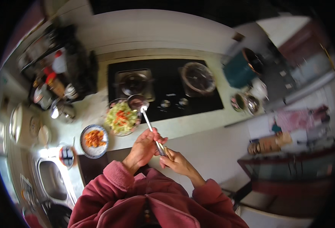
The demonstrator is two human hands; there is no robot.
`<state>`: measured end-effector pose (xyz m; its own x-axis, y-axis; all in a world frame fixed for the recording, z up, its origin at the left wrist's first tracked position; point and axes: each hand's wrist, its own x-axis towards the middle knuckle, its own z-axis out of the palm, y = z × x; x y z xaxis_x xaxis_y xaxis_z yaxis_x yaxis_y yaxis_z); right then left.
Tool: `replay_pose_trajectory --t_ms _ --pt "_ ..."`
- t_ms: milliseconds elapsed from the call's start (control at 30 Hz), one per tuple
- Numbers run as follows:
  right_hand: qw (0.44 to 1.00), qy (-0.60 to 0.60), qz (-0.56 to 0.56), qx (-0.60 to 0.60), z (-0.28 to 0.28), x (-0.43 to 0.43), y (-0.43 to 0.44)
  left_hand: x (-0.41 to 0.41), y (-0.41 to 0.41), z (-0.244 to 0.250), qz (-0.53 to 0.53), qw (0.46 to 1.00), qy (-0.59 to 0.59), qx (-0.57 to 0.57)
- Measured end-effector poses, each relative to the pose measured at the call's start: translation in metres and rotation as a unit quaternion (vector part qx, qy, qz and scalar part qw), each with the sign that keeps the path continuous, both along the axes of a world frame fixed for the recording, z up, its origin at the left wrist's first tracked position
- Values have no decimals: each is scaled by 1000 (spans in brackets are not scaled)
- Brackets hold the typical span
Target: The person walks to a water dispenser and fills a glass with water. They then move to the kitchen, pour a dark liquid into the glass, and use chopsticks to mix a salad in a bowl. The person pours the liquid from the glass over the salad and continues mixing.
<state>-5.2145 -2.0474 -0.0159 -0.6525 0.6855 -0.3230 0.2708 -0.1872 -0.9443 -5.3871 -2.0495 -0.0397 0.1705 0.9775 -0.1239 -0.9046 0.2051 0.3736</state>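
Observation:
My right hand (pixel 176 162) grips the handle end of a long metal ladle (pixel 147 118). Higher up the shaft, the fingers of my left hand (pixel 144 146) curl round it. The ladle's round head lies over the near left edge of the black cooktop (pixel 167 82), beside a bowl of chopped pale green vegetables (pixel 119 122) topped with red pieces. From this angle I cannot tell whether the head touches the bowl's rim. Left of that bowl is a blue-rimmed plate (pixel 83 149) of orange-red food.
A metal sink (pixel 52 179) is at lower left. Bottles (pixel 55 82) and a metal pot (pixel 63 111) crowd the left counter. One burner has a round, film-like covering (pixel 198 77). A dark green container (pixel 238 69) stands right of the cooktop, near small bowls (pixel 238 102).

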Motion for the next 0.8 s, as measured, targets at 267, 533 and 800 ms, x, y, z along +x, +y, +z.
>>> replay_pose_trajectory --t_ms 267,533,800 --pt "995 -23 -92 42 1 53 -25 47 10 -7 -124 992 32 -8" --pt "957 -131 -148 211 4 111 -15 92 22 -16 -176 964 196 33" --pt "984 -10 -127 122 -5 159 35 131 9 -32 -95 932 348 -44"
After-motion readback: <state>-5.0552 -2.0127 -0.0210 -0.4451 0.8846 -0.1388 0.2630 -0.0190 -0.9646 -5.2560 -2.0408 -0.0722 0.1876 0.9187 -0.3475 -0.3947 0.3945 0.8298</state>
